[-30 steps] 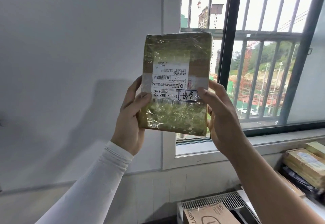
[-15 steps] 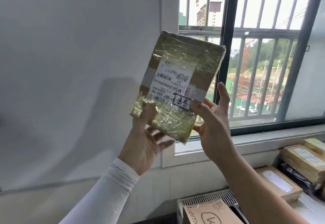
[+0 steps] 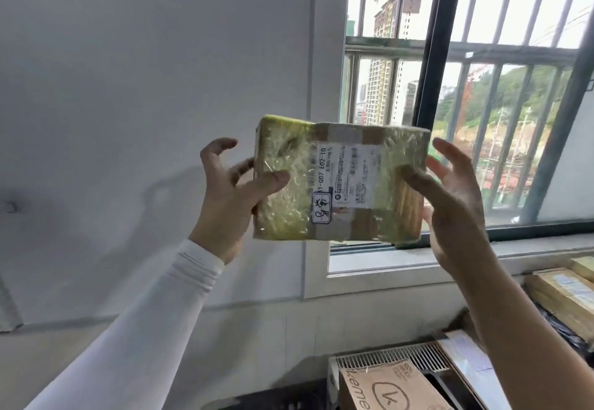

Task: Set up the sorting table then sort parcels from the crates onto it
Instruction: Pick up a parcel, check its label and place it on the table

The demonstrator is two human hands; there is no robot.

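Holding wrapped parcel (image 3: 340,181) between left hand (image 3: 225,197), right hand (image 3: 450,197)

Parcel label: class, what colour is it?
White with black print, on the parcel label; head view.
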